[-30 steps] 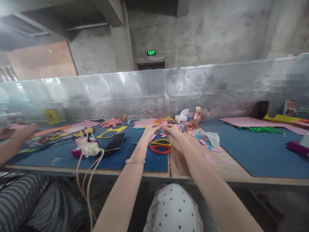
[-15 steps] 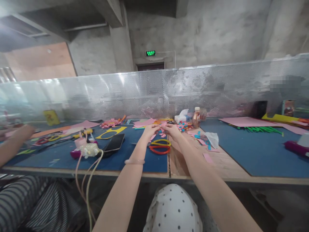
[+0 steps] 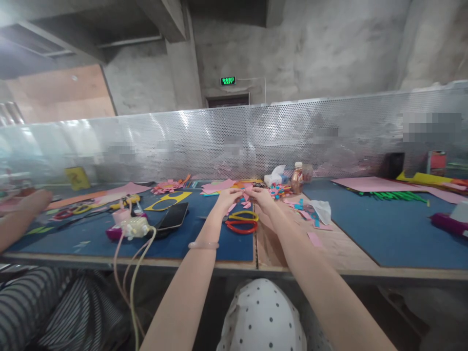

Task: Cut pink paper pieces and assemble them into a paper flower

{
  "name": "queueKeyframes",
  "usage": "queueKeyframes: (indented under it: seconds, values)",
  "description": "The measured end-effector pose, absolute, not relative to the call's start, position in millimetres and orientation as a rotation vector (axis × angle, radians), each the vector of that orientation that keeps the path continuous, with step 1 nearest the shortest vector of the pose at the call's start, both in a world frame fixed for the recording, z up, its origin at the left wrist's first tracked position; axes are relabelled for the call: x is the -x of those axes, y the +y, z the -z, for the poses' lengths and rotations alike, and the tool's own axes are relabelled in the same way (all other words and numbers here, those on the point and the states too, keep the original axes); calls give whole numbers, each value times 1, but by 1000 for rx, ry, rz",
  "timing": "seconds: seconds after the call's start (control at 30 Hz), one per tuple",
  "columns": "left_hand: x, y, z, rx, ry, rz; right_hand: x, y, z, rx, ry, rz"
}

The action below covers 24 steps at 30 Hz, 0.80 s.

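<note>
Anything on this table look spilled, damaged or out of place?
Nothing looks spilled. Untidy: a crumpled white sheet lies among paper scraps to the right, and cords hang over the table edge at left, where they might snag. The pink paper between the left hand and right hand is too small to judge.

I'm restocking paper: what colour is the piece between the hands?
The paper is pink; head view shows it best.

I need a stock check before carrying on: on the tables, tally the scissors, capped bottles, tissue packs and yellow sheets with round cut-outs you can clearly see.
Scissors: 2
White-capped bottle: 1
Tissue pack: 1
Yellow sheet with round cut-outs: 1
Total: 5
Not tallied: pink paper scraps by the left hand and right hand.
</note>
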State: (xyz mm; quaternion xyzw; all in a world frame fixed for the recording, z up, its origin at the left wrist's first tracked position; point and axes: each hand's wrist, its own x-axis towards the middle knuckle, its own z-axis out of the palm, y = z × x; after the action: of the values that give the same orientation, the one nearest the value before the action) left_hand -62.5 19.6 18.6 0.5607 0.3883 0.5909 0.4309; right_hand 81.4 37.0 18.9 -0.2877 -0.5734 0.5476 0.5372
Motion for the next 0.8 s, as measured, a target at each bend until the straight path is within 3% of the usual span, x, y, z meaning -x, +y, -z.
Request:
queueKeyframes:
  seconds: [0.8]
  values:
    - [62, 18, -21, -1403, 979, -1479, -82, 37, -21, 658, -1265, -1308]
